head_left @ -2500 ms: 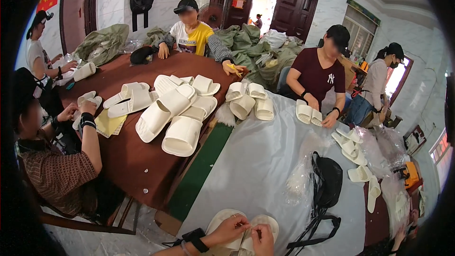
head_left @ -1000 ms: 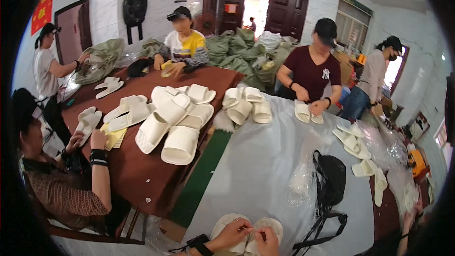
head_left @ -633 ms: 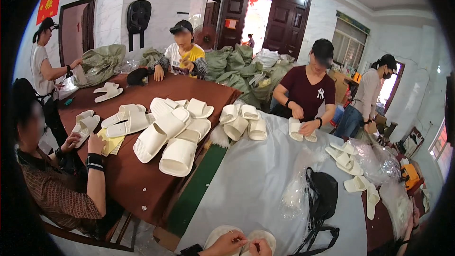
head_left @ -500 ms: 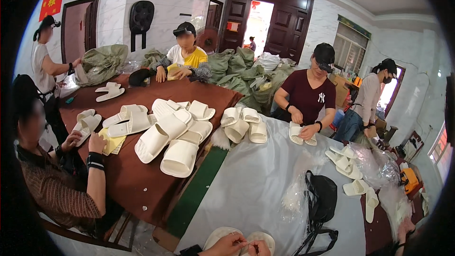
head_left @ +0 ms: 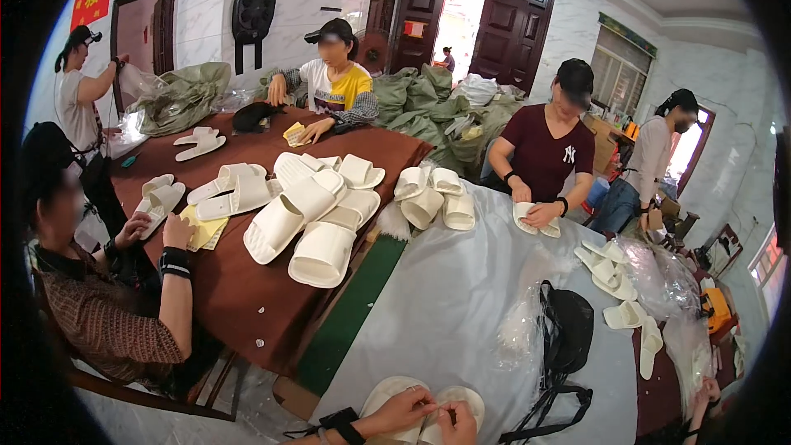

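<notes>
Slippers (head_left: 383,394) are on the grey cloth (head_left: 404,305), right under both hands. Left hand (head_left: 402,410) and right hand (head_left: 456,425) look pinched at the fingertips, can't tell on what. I'd guess light, bendy foam, hard to break; grab the sole edges.

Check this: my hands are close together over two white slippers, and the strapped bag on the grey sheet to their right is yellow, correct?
No: the head view shows the strapped bag is black, not yellow. Your left hand and right hand are close together over two white slippers.
</notes>
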